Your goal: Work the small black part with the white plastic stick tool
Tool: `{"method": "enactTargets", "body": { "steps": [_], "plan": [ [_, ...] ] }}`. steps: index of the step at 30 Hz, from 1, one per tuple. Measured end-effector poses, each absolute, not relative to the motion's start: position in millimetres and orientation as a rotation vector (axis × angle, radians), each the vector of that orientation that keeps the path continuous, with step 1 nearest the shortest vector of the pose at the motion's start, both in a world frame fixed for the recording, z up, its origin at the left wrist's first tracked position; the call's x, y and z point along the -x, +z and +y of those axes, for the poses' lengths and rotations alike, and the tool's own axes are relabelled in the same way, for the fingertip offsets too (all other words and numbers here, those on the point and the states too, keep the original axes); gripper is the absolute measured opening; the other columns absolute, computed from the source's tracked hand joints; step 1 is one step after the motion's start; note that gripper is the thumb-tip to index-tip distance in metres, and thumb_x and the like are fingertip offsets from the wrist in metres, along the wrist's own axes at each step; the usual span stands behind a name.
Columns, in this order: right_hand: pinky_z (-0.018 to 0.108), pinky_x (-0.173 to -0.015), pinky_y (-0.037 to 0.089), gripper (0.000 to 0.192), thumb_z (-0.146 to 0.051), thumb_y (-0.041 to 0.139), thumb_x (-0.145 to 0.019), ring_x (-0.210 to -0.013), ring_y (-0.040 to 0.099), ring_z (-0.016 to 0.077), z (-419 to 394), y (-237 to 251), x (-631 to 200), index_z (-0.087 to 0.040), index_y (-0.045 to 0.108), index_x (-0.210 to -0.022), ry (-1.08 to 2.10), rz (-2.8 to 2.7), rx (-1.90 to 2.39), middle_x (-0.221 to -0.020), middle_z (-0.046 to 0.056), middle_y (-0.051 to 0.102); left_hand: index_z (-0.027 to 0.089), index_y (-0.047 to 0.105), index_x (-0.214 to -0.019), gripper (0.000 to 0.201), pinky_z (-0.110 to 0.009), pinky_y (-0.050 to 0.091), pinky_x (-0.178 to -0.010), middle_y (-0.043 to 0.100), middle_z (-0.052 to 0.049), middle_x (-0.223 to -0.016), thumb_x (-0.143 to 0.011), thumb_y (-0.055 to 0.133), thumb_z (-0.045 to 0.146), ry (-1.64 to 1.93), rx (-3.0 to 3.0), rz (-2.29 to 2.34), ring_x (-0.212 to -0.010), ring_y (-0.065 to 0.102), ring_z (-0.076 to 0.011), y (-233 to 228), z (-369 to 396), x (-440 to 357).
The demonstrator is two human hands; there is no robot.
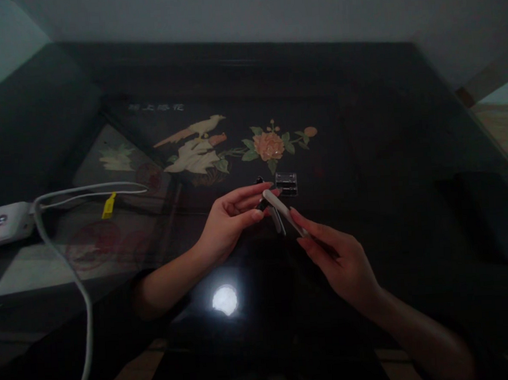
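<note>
My right hand [340,259] pinches a slim white stick-like object with a rounded end [283,208], slanting up and left toward my left fingers. My left hand [225,220] is closed, thumb and fingers pinching a small dark piece [262,204] at the white object's tip. Just below hangs a narrow grey, metallic-looking strip [276,220]; whether it is held or is a reflection I cannot tell. Beyond the fingertips lies a small clear case with dark parts [287,183], and left of it another small dark item [259,180]. The dim light hides their exact kinds.
The glossy dark table [383,119] bears a bird-and-flower inlay [268,146]. At left sits a white power strip [6,223] with a white cable [76,281] and a yellow tag [108,206]. A dark flat object [503,220] lies at right.
</note>
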State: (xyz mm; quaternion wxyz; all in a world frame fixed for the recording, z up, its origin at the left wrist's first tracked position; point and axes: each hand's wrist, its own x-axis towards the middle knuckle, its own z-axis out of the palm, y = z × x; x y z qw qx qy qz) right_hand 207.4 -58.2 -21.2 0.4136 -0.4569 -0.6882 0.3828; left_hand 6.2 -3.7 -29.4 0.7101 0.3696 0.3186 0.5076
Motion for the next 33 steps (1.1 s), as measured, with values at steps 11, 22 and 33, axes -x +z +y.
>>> {"method": "enactTargets", "body": {
  "steps": [11,22,33],
  "plan": [
    [0.027,-0.075,0.06,0.05,-0.012,0.057,-0.093,-0.089,0.072,0.017,-62.7,-22.6,-209.8,-0.032,0.055,-0.139,1.001,-1.835,1.078,-0.118,0.004,0.075,0.021,0.08,-0.096,0.036,-0.025,0.058,-0.081,0.079,-0.008,-0.107,-0.063,0.09,0.028,1.143,-0.848,0.723,-0.09,0.075,-0.0198,-28.7,-2.9,-6.4],
    [0.03,-0.076,0.061,0.046,-0.013,0.055,-0.094,-0.092,0.073,0.0192,-58.3,-23.1,-210.7,-0.03,0.059,-0.136,0.914,-1.767,1.192,-0.12,0.004,0.074,0.021,0.08,-0.096,0.038,-0.022,0.058,-0.081,0.08,-0.006,-0.098,-0.06,0.092,0.028,1.14,-0.817,0.691,-0.087,0.074,-0.017,-28.7,-4.6,-8.0],
    [0.029,-0.076,0.06,0.045,-0.012,0.056,-0.093,-0.093,0.073,0.0184,-56.6,-23.2,-210.5,-0.031,0.061,-0.134,0.907,-1.731,1.212,-0.117,0.002,0.075,0.02,0.079,-0.097,0.042,-0.021,0.058,-0.077,0.08,-0.004,-0.092,-0.057,0.093,0.027,1.135,-0.774,0.695,-0.079,0.073,-0.015,-27.6,-5.1,-7.9]
  ]
}}
